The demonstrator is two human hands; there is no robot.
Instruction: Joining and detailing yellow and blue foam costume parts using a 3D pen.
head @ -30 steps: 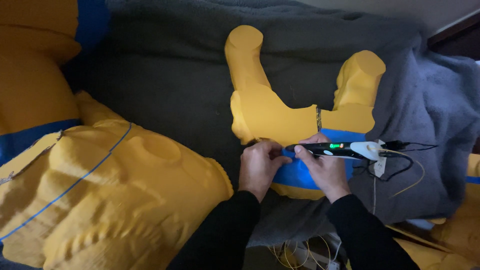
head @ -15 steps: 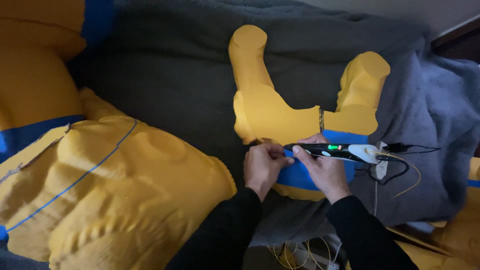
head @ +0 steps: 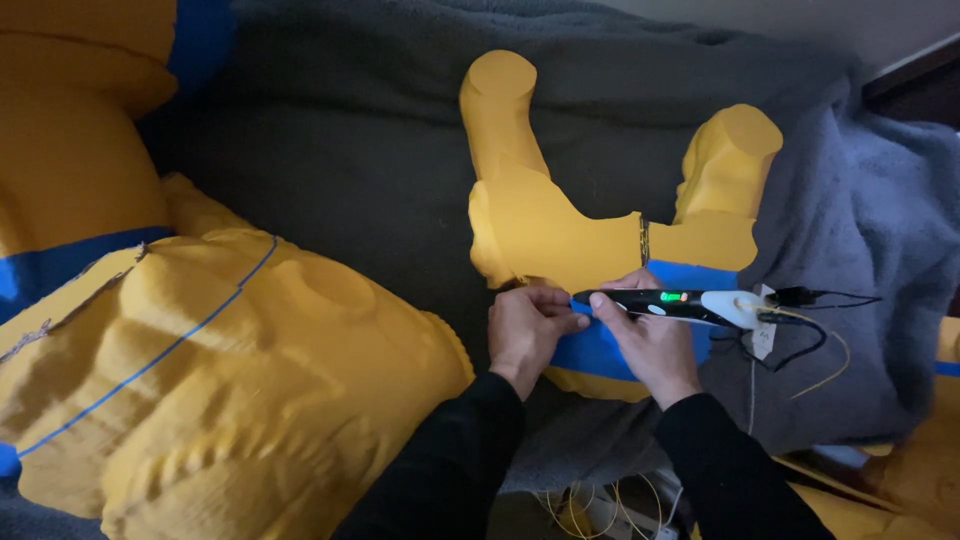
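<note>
While your right hand [head: 650, 345] grips the black-and-white 3D pen [head: 680, 303] like a pencil, its tip sits at the left end of the blue band [head: 600, 350] on the forked yellow sculpture piece [head: 560, 225], which lies on the grey blanket [head: 350, 170]. Your left hand [head: 525, 330] is curled, fingertips pinching or pressing the seam right at the tip; whether it holds anything small, you cannot tell from here. A green light glows on the pen, and its cables [head: 810, 340] trail off to the right. Judging by the look of it, the blue band already covers much of the piece's lower edge, and the bit by your left hand seems the spot being worked. The large yellow torso piece [head: 230, 390] with its thin blue line lies untouched to your left.
</note>
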